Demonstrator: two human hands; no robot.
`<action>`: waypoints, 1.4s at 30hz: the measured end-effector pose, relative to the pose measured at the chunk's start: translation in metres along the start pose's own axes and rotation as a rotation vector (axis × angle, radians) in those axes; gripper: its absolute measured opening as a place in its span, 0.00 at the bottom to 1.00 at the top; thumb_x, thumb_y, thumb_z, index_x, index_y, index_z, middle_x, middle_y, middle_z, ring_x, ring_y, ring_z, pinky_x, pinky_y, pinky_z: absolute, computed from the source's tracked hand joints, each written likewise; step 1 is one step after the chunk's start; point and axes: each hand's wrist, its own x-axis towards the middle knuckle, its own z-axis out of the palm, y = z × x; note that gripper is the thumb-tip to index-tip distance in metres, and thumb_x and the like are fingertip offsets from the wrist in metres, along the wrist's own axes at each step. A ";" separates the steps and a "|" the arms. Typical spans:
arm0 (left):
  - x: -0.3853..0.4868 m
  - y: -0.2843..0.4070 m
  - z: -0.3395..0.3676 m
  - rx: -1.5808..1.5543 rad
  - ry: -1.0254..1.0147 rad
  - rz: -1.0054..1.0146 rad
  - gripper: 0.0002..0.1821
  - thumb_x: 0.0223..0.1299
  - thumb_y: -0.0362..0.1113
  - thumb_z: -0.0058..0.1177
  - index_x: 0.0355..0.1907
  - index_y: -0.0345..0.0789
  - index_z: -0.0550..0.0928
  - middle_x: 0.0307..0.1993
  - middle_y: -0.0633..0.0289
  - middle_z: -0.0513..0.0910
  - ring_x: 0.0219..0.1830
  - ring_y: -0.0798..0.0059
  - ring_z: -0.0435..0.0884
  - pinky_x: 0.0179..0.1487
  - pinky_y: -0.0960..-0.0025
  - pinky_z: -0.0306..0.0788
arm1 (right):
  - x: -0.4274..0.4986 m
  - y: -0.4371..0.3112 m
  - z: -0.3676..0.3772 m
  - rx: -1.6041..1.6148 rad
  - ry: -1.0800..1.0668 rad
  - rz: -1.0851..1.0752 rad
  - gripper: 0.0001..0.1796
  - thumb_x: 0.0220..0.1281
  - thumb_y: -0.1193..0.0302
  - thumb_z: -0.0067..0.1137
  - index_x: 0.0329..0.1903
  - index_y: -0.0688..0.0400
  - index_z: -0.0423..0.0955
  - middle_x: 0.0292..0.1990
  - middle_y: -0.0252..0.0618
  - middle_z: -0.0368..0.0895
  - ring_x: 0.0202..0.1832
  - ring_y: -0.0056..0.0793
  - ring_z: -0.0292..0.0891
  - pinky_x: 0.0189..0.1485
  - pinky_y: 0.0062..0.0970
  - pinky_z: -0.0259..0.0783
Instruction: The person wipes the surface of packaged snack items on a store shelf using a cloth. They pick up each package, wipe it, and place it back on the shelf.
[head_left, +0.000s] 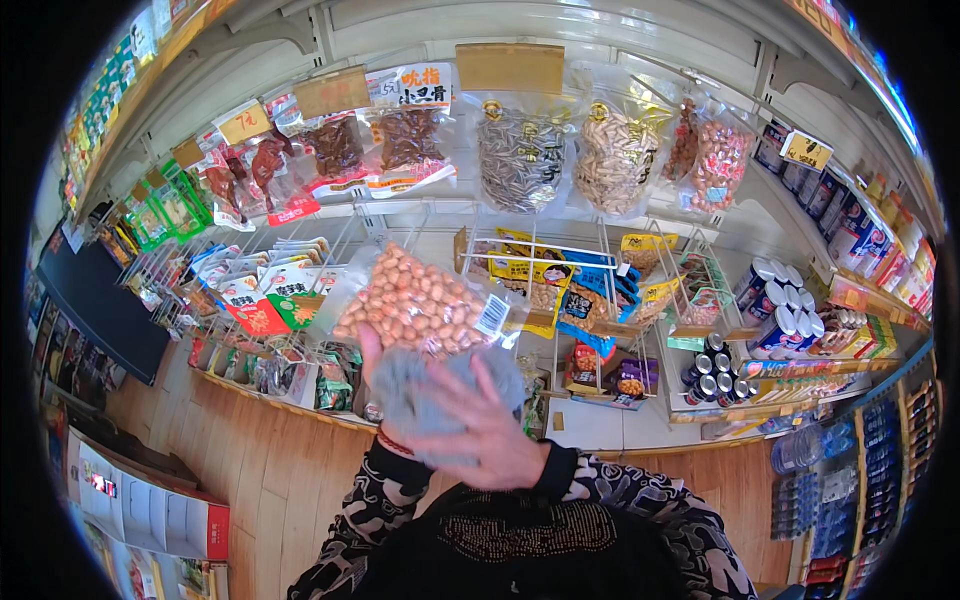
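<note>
A clear plastic bag of peanuts (420, 300) is held up in front of the shelves, tilted, with a barcode sticker at its right end. My left hand (370, 352) grips its lower left side; most of that hand is hidden behind a grey cloth. The fluffy grey cloth (401, 390) lies against the bag's lower part. My right hand (480, 424), blurred, is spread over the cloth and presses on it. Behind hang bags of sunflower seeds (525, 157) and lighter seeds (619, 161).
Packed meat snacks (337, 146) hang at the upper left, above red and green snack packets (289, 292). A wire rack (532, 251) holds yellow and blue packets. Cans (716, 375) stand on the right shelf. Bottled water (795, 495) is at the lower right; a wooden floor (255, 465) lies below.
</note>
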 end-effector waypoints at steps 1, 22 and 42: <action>0.007 0.008 0.003 -0.136 -0.104 -0.058 0.40 0.62 0.64 0.35 0.68 0.37 0.53 0.65 0.51 0.60 0.64 0.55 0.63 0.64 0.50 0.60 | -0.007 -0.001 0.001 0.065 -0.058 -0.028 0.19 0.53 0.66 0.58 0.51 0.43 0.76 0.66 0.45 0.58 0.72 0.46 0.39 0.68 0.59 0.29; -0.026 -0.006 -0.006 0.044 -0.180 -0.126 0.39 0.64 0.67 0.22 0.67 0.40 0.55 0.61 0.56 0.64 0.61 0.64 0.67 0.60 0.58 0.66 | 0.076 -0.003 -0.043 -0.442 0.252 0.035 0.21 0.52 0.58 0.57 0.51 0.44 0.76 0.64 0.51 0.60 0.68 0.52 0.50 0.65 0.61 0.38; -0.025 -0.024 -0.014 0.450 -0.165 -0.222 0.30 0.69 0.56 0.32 0.63 0.34 0.63 0.55 0.60 0.71 0.56 0.79 0.69 0.60 0.71 0.63 | 0.088 0.025 -0.077 -0.026 -0.065 0.398 0.13 0.50 0.74 0.56 0.40 0.64 0.78 0.54 0.53 0.71 0.53 0.43 0.70 0.55 0.33 0.65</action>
